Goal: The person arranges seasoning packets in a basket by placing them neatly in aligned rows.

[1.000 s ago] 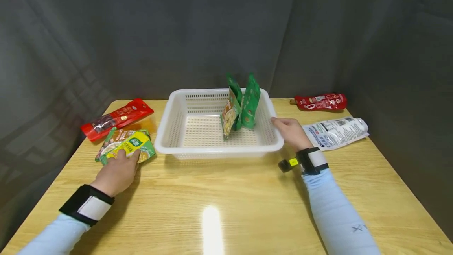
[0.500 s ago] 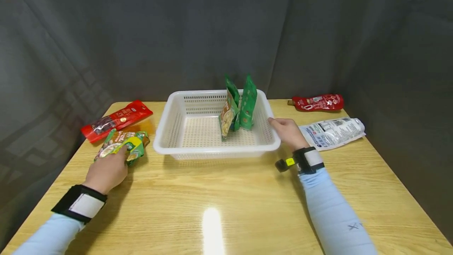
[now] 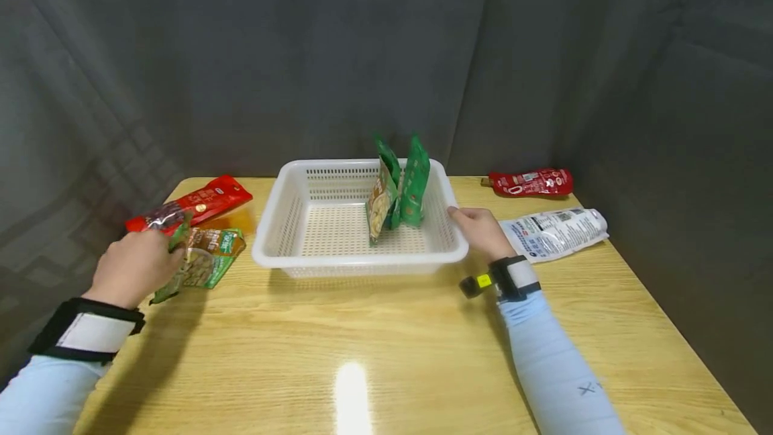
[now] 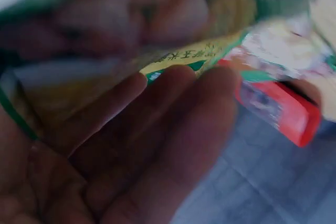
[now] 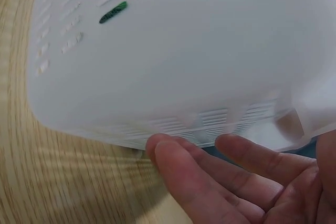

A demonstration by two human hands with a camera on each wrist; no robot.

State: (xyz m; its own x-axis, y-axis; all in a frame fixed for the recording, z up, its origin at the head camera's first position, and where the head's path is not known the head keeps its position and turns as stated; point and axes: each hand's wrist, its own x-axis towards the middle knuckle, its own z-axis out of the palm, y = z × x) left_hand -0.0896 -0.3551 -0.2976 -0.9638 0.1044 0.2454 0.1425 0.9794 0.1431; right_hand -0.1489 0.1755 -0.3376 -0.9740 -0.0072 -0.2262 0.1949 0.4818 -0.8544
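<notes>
At the left of the counter (image 3: pixel 386 354), the left hand (image 3: pixel 134 266) gripped a green snack packet (image 3: pixel 202 264), lifting its near edge, just near of a red packet (image 3: pixel 192 204). The right hand (image 3: pixel 483 232), fingers relaxed, touched the right wall of the white basket (image 3: pixel 284 220) holding two upright green pouches (image 3: pixel 398 186).

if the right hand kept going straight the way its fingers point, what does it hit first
Most likely the white basket: the right hand sits at its right side, fingers aimed at the wall. The right wrist view shows the fingertips close under the rim; whether they touch is unclear.
</notes>
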